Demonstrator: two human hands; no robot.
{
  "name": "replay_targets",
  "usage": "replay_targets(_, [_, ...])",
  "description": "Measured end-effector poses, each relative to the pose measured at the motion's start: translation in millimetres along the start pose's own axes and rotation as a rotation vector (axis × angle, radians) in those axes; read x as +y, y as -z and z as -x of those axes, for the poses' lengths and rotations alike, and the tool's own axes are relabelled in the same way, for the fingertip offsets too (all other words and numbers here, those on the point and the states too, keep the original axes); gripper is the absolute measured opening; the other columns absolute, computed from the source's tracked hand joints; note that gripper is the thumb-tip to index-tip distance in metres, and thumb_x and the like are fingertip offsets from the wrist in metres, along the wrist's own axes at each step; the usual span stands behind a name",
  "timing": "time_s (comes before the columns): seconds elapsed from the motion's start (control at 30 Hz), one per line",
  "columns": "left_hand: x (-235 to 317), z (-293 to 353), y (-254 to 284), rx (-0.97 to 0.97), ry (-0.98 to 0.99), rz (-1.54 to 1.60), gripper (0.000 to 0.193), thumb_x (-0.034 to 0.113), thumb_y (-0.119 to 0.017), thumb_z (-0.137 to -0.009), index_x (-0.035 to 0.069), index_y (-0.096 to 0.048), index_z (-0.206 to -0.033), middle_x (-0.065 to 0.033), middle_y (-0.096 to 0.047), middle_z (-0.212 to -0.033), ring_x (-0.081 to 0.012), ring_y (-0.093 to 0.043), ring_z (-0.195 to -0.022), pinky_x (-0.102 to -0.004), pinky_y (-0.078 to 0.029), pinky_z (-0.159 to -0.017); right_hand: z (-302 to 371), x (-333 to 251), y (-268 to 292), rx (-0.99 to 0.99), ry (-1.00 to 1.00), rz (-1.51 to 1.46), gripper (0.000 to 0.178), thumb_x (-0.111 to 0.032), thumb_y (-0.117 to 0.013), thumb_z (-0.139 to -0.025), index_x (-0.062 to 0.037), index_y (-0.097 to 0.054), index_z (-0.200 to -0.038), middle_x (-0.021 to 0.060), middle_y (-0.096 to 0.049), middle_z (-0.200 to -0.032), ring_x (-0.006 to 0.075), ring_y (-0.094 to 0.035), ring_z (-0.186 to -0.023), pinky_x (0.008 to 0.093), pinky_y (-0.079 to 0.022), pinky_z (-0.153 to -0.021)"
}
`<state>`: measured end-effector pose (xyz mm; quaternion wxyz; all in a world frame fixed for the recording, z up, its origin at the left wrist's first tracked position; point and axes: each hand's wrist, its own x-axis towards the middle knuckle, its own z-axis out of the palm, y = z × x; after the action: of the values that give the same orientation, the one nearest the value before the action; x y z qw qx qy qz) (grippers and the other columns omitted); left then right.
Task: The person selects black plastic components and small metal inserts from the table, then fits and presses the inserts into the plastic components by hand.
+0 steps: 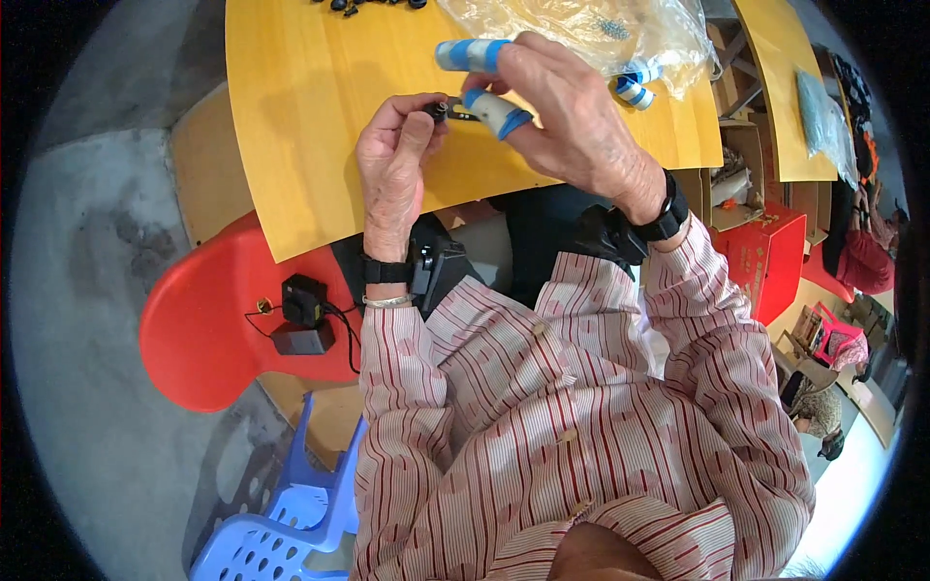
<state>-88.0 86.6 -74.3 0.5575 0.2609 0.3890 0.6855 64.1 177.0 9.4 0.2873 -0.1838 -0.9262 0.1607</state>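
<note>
My left hand [392,160] is closed over the table's near part, pinching a small round black part [436,111] between thumb and forefinger. A flat dark strip [463,112] shows just right of it; whether it joins the black part I cannot tell. To the right is my right hand [576,116], with blue-and-white striped wraps on its thumb and forefinger. Those two fingers stand apart, with nothing visible between them, and the thumb tip is close to the strip. The other fingers of this hand are partly hidden behind it.
On the yellow table [310,126], small black parts [373,4] lie at the far edge, a clear plastic bag [591,34] at the far right, and striped wraps [635,89] beside it. A red chair [208,320] holds black devices [304,315]. A red box [765,261] stands right.
</note>
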Motion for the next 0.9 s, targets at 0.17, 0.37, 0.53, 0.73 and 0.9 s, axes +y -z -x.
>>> replay_targets(0.17, [0,-1,7,-0.050,0.007,0.074,0.027,0.023,-0.060,-0.089,0.000,-0.059,-0.103,-0.0014,-0.061,-0.087,-0.0054,-0.051,-0.071,-0.0176,-0.038,-0.062,9,3,-1,-0.060,-0.022,0.010,0.035,-0.004,-0.065,-0.063,-0.0051,-0.057,-0.097,0.0074,-0.056,-0.082,0.0290,-0.055,-0.081,0.0380,-0.047,-0.070])
replay_targets(0.37, [1,-2,4,-0.036,0.002,0.089,0.029,0.027,-0.060,-0.089,0.001,-0.059,-0.103,0.0005,-0.058,-0.084,-0.0049,-0.050,-0.073,-0.0175,-0.039,-0.064,10,-4,-9,-0.081,-0.015,0.103,0.031,-0.006,-0.065,-0.066,-0.0069,-0.060,-0.097,0.0065,-0.056,-0.084,0.0266,-0.055,-0.084,0.0367,-0.047,-0.072])
replay_targets(0.53, [3,-1,2,0.034,0.029,0.074,0.030,0.030,-0.060,-0.089,0.003,-0.059,-0.101,0.0015,-0.057,-0.086,-0.0056,-0.051,-0.076,-0.0184,-0.042,-0.071,9,-8,-14,-0.061,0.008,0.044,0.027,-0.008,-0.065,-0.070,-0.0069,-0.060,-0.097,0.0069,-0.056,-0.083,0.0267,-0.054,-0.082,0.0367,-0.047,-0.072])
replay_targets(0.73, [3,-3,4,-0.041,0.055,0.081,0.029,0.028,-0.057,-0.091,0.001,-0.057,-0.101,0.0009,-0.055,-0.082,-0.0056,-0.047,-0.070,-0.0181,-0.037,-0.063,14,3,-15,-0.031,-0.106,-0.086,0.025,-0.006,-0.064,-0.071,-0.0056,-0.059,-0.096,0.0096,-0.056,-0.082,0.0285,-0.055,-0.082,0.0362,-0.048,-0.070])
replay_targets(0.9, [5,-1,5,-0.025,0.019,0.100,0.027,0.026,-0.055,-0.092,0.001,-0.057,-0.101,0.0009,-0.053,-0.079,-0.0056,-0.045,-0.067,-0.0182,-0.035,-0.060,7,-2,-10,-0.081,-0.070,-0.046,0.032,-0.003,-0.063,-0.064,-0.0064,-0.058,-0.096,0.0093,-0.056,-0.082,0.0286,-0.055,-0.082,0.0360,-0.048,-0.070])
